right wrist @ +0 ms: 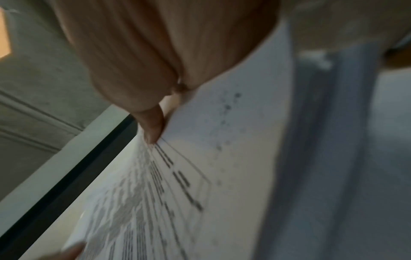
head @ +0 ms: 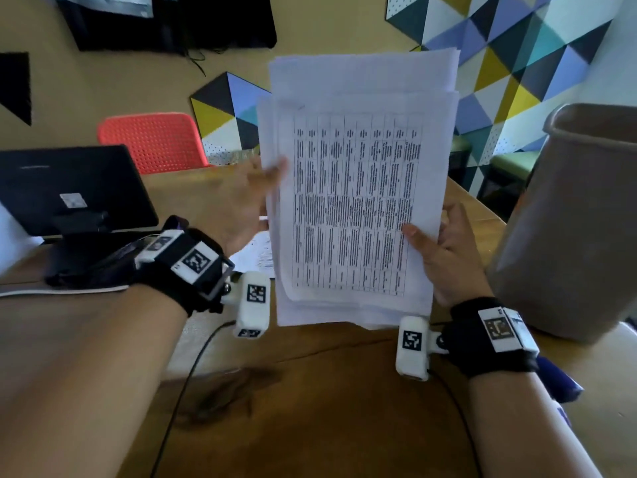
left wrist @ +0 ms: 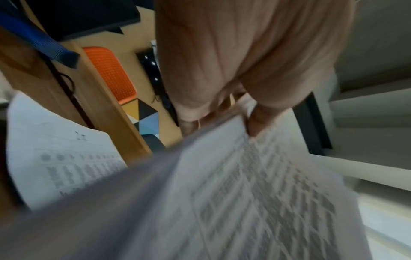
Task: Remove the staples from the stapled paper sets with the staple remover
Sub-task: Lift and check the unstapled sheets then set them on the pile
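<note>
I hold a thick stack of printed paper sets [head: 358, 201] upright above the wooden table [head: 310, 408], its front page a dense table of text. My left hand [head: 255, 198] grips the stack's left edge, thumb on the front [left wrist: 255, 121], fingers behind. My right hand [head: 444, 250] grips the lower right edge, thumb pressed on the front page [right wrist: 153, 126]. The wrist views show the pages [left wrist: 244, 193] [right wrist: 200, 176] blurred. Another printed sheet [head: 258, 253] [left wrist: 55, 158] lies flat on the table behind the stack. No staple remover or staple is visible.
A tall grey bin [head: 568, 219] stands at the right table edge. A black monitor on a stand [head: 72, 191] sits at the left, an orange chair [head: 151, 143] beyond the table. Cables [head: 193, 374] run across the near tabletop. A blue object [head: 558, 381] lies under my right forearm.
</note>
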### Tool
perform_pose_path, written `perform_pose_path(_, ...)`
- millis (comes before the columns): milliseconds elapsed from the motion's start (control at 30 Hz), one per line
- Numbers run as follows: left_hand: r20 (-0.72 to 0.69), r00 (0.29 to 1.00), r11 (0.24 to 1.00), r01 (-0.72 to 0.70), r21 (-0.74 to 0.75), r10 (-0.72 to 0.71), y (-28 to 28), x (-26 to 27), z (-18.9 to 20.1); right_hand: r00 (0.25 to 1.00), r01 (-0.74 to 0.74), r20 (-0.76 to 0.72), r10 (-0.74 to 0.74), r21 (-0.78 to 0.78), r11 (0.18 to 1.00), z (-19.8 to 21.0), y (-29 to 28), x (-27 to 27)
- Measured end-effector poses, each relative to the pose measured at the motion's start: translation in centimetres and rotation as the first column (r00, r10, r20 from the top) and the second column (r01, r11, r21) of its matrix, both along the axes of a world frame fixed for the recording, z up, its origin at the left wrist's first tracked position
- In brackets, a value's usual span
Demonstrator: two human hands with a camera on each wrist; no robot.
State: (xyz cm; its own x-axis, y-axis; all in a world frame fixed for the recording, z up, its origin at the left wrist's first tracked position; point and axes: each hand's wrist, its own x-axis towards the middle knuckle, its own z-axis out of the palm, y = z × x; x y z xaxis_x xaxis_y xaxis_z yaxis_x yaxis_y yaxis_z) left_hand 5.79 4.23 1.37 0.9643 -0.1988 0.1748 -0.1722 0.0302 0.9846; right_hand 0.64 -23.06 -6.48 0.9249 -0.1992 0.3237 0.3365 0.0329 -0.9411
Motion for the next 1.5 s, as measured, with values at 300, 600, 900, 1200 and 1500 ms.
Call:
perform_pose_path(300, 0.586, 0.765, 0.954, -0.296, -0.049, 0.267, -3.9, -0.8, -0.4, 0.926, 0.252, 0.321, -0.197, -0.140, 0.958, 3.2, 3.5, -1.1)
perform_pose_path(600, 0.030, 0.995, 0.898, -0.102, 0.428, 0.099, -2.4, 2.9, -8.4, 0.976, 0.103, -0.144, -0.166, -0.366, 0.925, -2.1, 1.2, 1.1)
perform_pose_path(900, -0.028, 0.949, 0.105, -0.005, 0.994, 0.313, 1.8, 6.7, -10.3, 0.924, 0.325, -0.103, -0.368, -0.296, 0.898, -2.4, -0.6, 1.7)
perform_pose_path(1200, 0.224, 0.924, 0.004, -0.237, 0.972, 0.311, 3.5, 7.1, -9.7, 0.947, 0.314, -0.022, -0.320, -0.142, 0.939, -2.1, -1.1, 1.8)
perform_pose_path(1500, 0.192, 0.882, 0.902, -0.421, -0.094, 0.431, 2.1, 5.8, -2.3, 0.995, 0.075, 0.075, -0.068, -0.088, 0.993, -1.1, -1.2, 0.5)
